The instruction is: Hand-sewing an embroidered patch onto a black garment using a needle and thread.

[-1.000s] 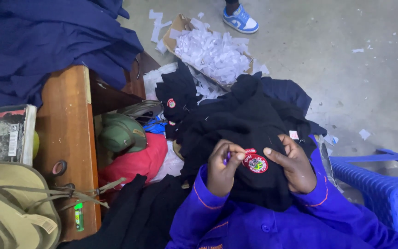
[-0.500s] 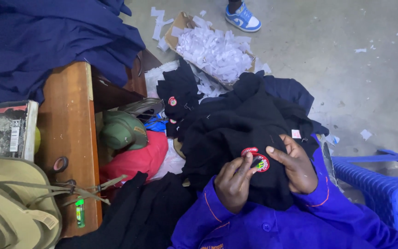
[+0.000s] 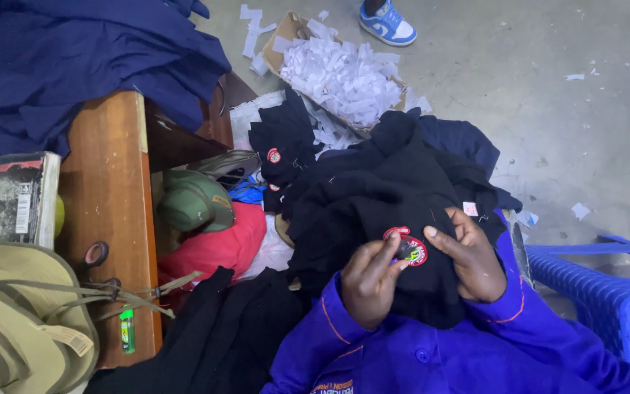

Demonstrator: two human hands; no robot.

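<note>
Both hands close together: left hand fingers curled, right hand fingers flat.

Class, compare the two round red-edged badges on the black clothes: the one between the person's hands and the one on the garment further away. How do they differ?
The near badge looks larger; the far badge looks small. The near badge is touched by the left hand and right hand; the far badge lies untouched. The near badge is partly covered by a fingertip; the far badge shows whole. Both are round, red-rimmed and sit on black cloth.
</note>
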